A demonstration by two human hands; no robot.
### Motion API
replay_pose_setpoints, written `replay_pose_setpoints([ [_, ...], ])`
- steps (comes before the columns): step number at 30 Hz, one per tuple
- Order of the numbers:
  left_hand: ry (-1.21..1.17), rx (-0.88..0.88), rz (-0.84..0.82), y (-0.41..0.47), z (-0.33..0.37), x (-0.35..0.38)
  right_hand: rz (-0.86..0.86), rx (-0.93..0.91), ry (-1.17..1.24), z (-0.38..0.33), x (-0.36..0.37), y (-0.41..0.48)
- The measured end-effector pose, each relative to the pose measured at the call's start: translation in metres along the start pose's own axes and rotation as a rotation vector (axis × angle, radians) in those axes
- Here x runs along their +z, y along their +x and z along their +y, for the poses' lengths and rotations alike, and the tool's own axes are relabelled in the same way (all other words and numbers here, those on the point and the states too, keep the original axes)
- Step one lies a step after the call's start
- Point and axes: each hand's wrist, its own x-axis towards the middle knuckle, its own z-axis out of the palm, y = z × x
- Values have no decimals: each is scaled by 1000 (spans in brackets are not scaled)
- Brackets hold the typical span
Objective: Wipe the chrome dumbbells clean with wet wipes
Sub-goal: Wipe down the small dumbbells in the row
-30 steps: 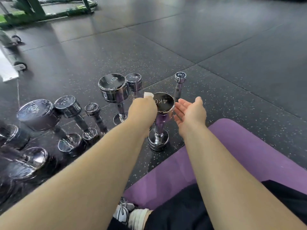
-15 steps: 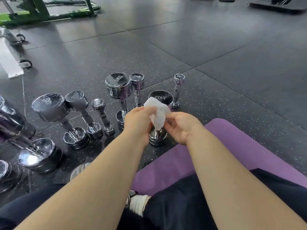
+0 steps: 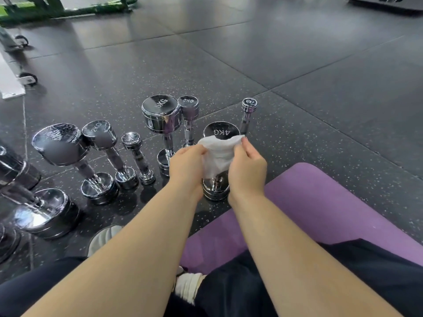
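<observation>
A white wet wipe [image 3: 218,154] is stretched between both hands, just in front of an upright chrome 4KG dumbbell [image 3: 220,132]. My left hand [image 3: 188,164] pinches its left edge and my right hand [image 3: 248,164] pinches its right edge. The wipe hides the 4KG dumbbell's handle; its base [image 3: 215,188] shows below. Behind stand a 5KG dumbbell [image 3: 161,114], a 3KG dumbbell [image 3: 188,108] and a slim 1KG dumbbell [image 3: 249,108]. Further left stand a 2KG dumbbell [image 3: 100,135], a small one [image 3: 135,147] and several larger ones [image 3: 59,145].
I sit on a purple mat [image 3: 320,207] on a dark speckled rubber floor [image 3: 297,76]. My dark-trousered legs and pale shoes [image 3: 104,237] fill the near foreground. A white wheeled frame [image 3: 11,83] and green equipment [image 3: 34,8] stand at the far left.
My left hand drew the wipe back from the 4KG dumbbell's top. My right hand, open before, took hold of the wipe, and both hands have spread it out wider.
</observation>
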Motion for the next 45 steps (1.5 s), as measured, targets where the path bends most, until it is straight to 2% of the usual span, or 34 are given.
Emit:
replay_pose_setpoints([
  [5, 120, 171, 80, 6, -6, -2, -203, 85, -107, -18, -1, 18],
  [8, 117, 213, 133, 13, -5, -2, -234, 129, -137, -19, 4, 28],
  [13, 34, 136, 108, 13, -15, -2, -208, 270, -60, -4, 3, 28],
  [19, -176, 12, -2, 6, -8, 7, -96, 271, 41, -18, 3, 44],
  [22, -206, 17, -42, 0, -12, 9, -66, 357, 76, -11, -5, 41],
  [26, -204, -50, -68, -8, -23, 8, -74, 366, 143, -15, -12, 38],
  [28, -176, -22, -39, -8, -23, 9, -76, 379, 231, -20, -12, 40],
  [30, -200, 36, -6, -10, -17, 9, -101, 422, 211, -19, -12, 38],
  [33, -276, -3, -31, -14, -11, 8, -137, 483, 112, -14, -17, 33],
  [35, -253, -21, -38, -16, -12, 8, -127, 455, 131, -17, -18, 35],
  [38, -166, 18, 3, -13, -14, 9, -51, 310, 184, -20, -11, 45],
  [40, -173, 20, 36, -10, -10, 9, -52, 217, 125, -15, -6, 36],
  [45, -252, -23, 63, -10, -5, 13, -53, 150, 83, -4, -7, 14],
])
